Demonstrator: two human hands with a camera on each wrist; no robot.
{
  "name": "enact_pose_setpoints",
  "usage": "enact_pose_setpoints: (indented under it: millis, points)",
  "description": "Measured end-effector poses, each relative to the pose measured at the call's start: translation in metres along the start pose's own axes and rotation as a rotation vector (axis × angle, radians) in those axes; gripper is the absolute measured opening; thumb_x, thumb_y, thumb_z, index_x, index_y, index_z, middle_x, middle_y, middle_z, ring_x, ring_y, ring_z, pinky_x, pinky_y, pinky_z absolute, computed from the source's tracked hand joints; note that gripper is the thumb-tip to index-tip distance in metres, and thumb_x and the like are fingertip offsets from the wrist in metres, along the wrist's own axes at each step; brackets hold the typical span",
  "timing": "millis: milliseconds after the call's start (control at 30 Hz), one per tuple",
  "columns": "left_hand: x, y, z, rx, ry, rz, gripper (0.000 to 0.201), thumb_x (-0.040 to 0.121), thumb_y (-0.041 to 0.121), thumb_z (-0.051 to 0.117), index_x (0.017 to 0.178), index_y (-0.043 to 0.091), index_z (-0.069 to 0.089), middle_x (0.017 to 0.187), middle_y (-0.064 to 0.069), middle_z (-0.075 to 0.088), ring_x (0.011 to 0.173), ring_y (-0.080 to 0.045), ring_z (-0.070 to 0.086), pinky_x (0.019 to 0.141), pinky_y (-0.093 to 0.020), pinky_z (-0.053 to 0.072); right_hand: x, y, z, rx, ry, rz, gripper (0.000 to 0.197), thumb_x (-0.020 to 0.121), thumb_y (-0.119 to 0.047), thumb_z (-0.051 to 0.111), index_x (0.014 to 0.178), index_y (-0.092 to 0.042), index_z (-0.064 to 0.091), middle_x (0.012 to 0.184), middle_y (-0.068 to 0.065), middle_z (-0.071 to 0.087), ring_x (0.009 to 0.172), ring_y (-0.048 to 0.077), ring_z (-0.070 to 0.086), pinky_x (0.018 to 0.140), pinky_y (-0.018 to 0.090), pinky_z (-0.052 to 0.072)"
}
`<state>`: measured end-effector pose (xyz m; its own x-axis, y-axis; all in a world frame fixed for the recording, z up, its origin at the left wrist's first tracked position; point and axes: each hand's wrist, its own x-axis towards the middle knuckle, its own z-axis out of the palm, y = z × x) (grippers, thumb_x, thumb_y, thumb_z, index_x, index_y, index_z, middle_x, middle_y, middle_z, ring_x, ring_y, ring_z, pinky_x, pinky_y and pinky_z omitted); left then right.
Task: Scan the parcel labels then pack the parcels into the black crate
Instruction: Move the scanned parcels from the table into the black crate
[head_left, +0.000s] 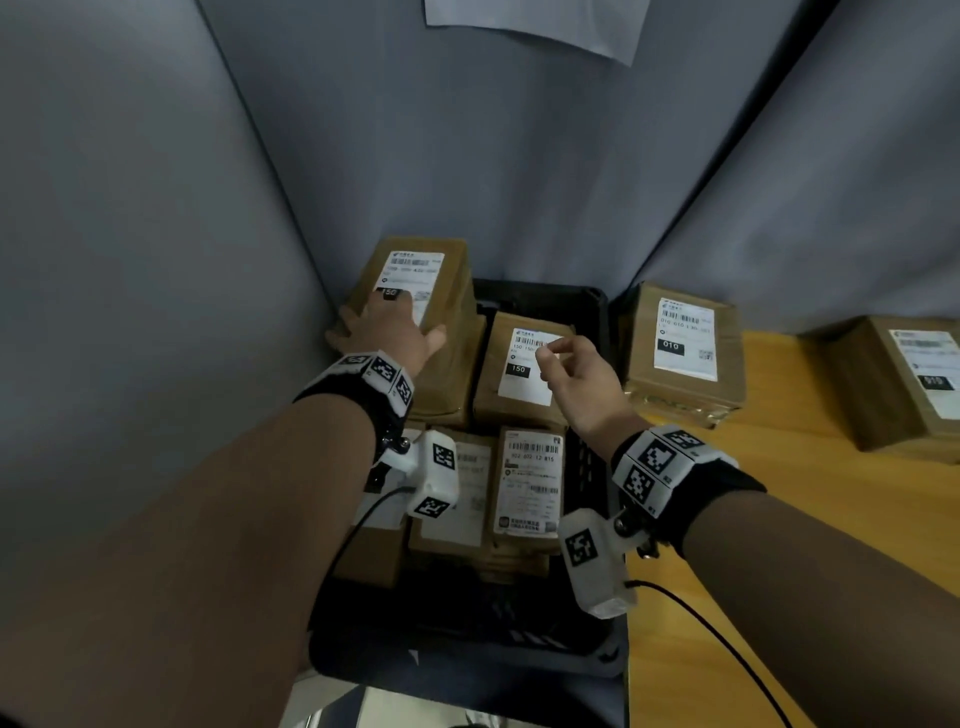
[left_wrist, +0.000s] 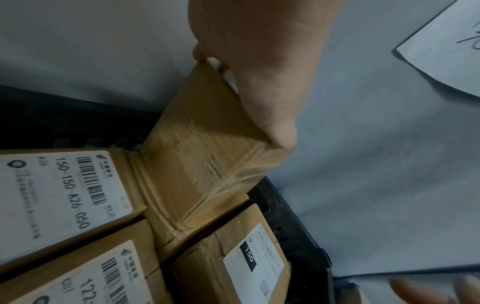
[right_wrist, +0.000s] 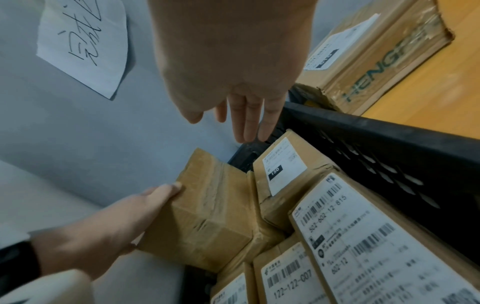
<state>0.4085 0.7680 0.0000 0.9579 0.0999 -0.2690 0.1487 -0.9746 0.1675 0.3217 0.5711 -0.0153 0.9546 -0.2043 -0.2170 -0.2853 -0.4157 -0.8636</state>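
Note:
The black crate (head_left: 589, 467) (right_wrist: 389, 144) (left_wrist: 298, 236) holds several brown parcels with white labels. At its far left corner a brown parcel (head_left: 457, 291) (left_wrist: 207, 154) (right_wrist: 207, 205) stands higher than the others and tilted. My left hand (head_left: 387, 327) (left_wrist: 259, 72) (right_wrist: 103, 226) grips it from above, thumb on one side and fingers on the other. My right hand (head_left: 566, 374) (right_wrist: 233, 61) hovers just over the parcel labelled 150 (head_left: 519, 369) (right_wrist: 285, 170), with relaxed fingers (right_wrist: 249, 123) holding nothing.
Two more labelled parcels lie on the wooden table (head_left: 779, 493) to the right of the crate, one marked 010 (head_left: 680, 353) (right_wrist: 376, 51) and another (head_left: 904, 379) farther right. Grey cloth walls close in behind and on the left. A handwritten paper sheet (head_left: 535, 26) hangs on the back wall.

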Motion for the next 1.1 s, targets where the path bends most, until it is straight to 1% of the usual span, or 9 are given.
enact_pose_setpoints:
  millis: [100,233,333,467,600,767,900,967,1100]
  points:
    - [0.003,-0.006,0.001,0.086,0.029,0.031,0.064,0.091,0.060,0.038,0.142,0.022,0.034,0.149,-0.012,0.033,0.138,-0.042,0.024,0.113,-0.061,0.012,0.000,0.004,-0.003,-0.025,0.014,0.024,0.041,0.098,-0.041,0.048,0.127,-0.012,0.050,0.105,0.003,0.063,0.101,0.018,0.060,0.084,0.028,0.043]
    - [-0.005,0.004,-0.001,0.134,0.152,0.156,0.056,0.094,0.051,0.040,0.135,0.014,0.044,0.142,-0.017,0.040,0.132,-0.037,0.032,0.111,-0.055,0.023,0.001,0.006,-0.014,-0.028,0.034,0.029,0.038,0.099,-0.039,0.047,0.125,-0.011,0.051,0.106,0.002,0.061,0.103,0.019,0.060,0.092,0.033,0.047]
    - [-0.019,0.021,0.002,0.149,0.212,0.310,0.051,0.094,0.044,0.045,0.131,0.009,0.047,0.138,-0.018,0.045,0.131,-0.036,0.035,0.110,-0.049,0.029,0.001,0.011,-0.028,-0.009,0.054,0.029,0.031,0.099,-0.035,0.049,0.119,-0.012,0.054,0.106,0.004,0.063,0.100,0.019,0.060,0.086,0.031,0.047]
    - [-0.044,0.058,0.016,0.074,0.185,0.504,0.053,0.092,0.038,0.049,0.138,0.012,0.043,0.142,-0.012,0.041,0.136,-0.031,0.028,0.113,-0.043,0.026,-0.003,0.028,-0.059,-0.034,0.074,0.034,0.023,0.097,-0.025,0.054,0.115,-0.011,0.057,0.097,0.001,0.061,0.091,0.018,0.057,0.077,0.027,0.042]
    - [-0.064,0.106,0.034,0.016,0.087,0.578,0.051,0.093,0.036,0.051,0.138,0.013,0.045,0.141,-0.010,0.042,0.135,-0.029,0.028,0.111,-0.039,0.028,-0.006,0.059,-0.105,-0.112,0.094,0.078,0.022,0.095,-0.015,0.055,0.115,-0.007,0.059,0.094,-0.002,0.060,0.092,0.020,0.058,0.075,0.026,0.041]
    - [-0.077,0.164,0.061,-0.188,-0.128,0.469,0.052,0.095,0.034,0.051,0.142,0.014,0.040,0.146,-0.010,0.039,0.137,-0.030,0.031,0.113,-0.037,0.027,-0.005,0.102,-0.163,-0.179,0.178,0.167,0.028,0.095,-0.016,0.054,0.121,-0.005,0.058,0.104,0.004,0.059,0.091,0.020,0.054,0.075,0.025,0.039]
    - [-0.076,0.211,0.087,-0.289,-0.262,0.366,0.046,0.097,0.033,0.048,0.137,0.010,0.045,0.137,-0.014,0.045,0.128,-0.030,0.043,0.107,-0.039,0.036,0.007,0.136,-0.193,-0.153,0.135,0.300,0.043,0.095,-0.034,0.056,0.131,-0.009,0.054,0.134,0.013,0.052,0.117,0.028,0.053,0.093,0.034,0.044]
    - [-0.072,0.232,0.098,-0.308,-0.281,0.318,0.045,0.097,0.033,0.047,0.136,0.010,0.046,0.134,-0.015,0.046,0.124,-0.031,0.047,0.105,-0.039,0.038,0.015,0.146,-0.201,-0.095,0.048,0.360,0.056,0.094,-0.043,0.055,0.139,-0.011,0.047,0.145,0.012,0.044,0.127,0.030,0.047,0.104,0.040,0.040]
    - [-0.060,0.250,0.114,-0.254,-0.191,0.144,0.054,0.095,0.039,0.045,0.138,0.006,0.042,0.138,-0.018,0.043,0.128,-0.035,0.040,0.106,-0.040,0.035,0.031,0.157,-0.205,0.048,-0.085,0.405,0.072,0.093,-0.052,0.052,0.150,-0.013,0.030,0.155,0.008,0.032,0.138,0.031,0.036,0.112,0.043,0.034]
